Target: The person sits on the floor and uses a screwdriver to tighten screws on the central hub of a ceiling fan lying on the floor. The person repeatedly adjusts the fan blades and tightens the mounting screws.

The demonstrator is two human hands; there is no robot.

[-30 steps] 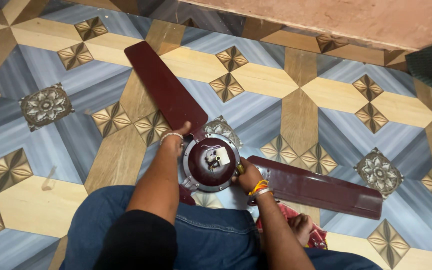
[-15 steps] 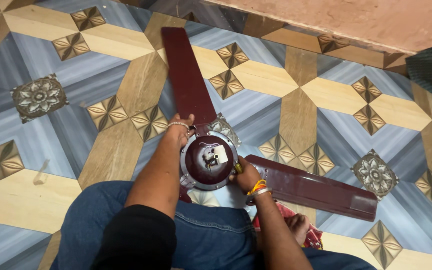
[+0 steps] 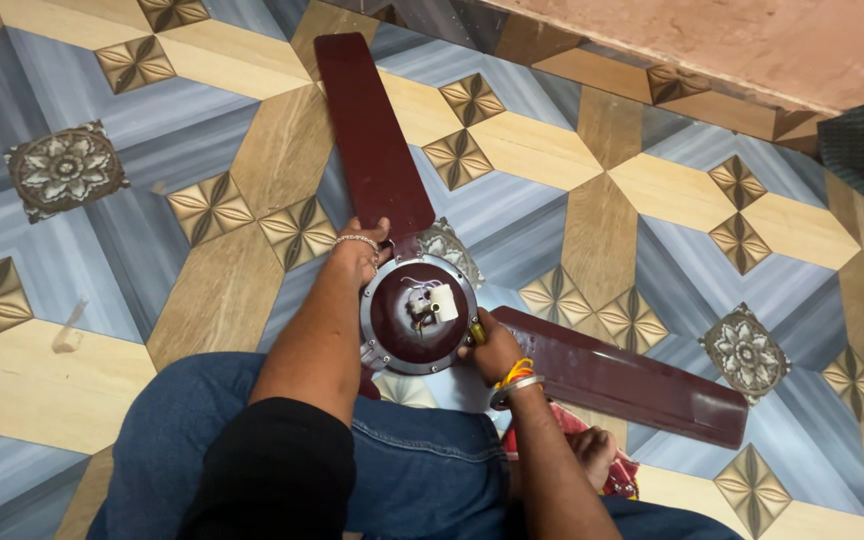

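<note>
Since half a second ago the long fan blade (image 3: 370,140) has swung a little further round, now pointing toward 12 o'clock from the motor hub (image 3: 418,312), and the left hand (image 3: 362,250) has followed its root upward. The ceiling fan lies on the tiled floor (image 3: 102,300), hub just in front of the person's knees. The left hand sits at the hub's 10 o'clock edge, fingers curled over the base of the upright blade and gripping it. The right hand (image 3: 492,345) is at the hub's 4 o'clock edge, fingers pinched together around a small yellow-handled tool (image 3: 476,331) that touches the rim; the tool's tip is hidden. A second blade (image 3: 632,385) runs off toward 4 o'clock, its far end near a patterned tile. A red cloth (image 3: 612,460) lies beside the right forearm at 5 o'clock. Open floor spreads at 9 and 2 o'clock; a pinkish wall edge (image 3: 712,50) closes the space at 1 o'clock, just beyond the upright blade's tip.
</note>
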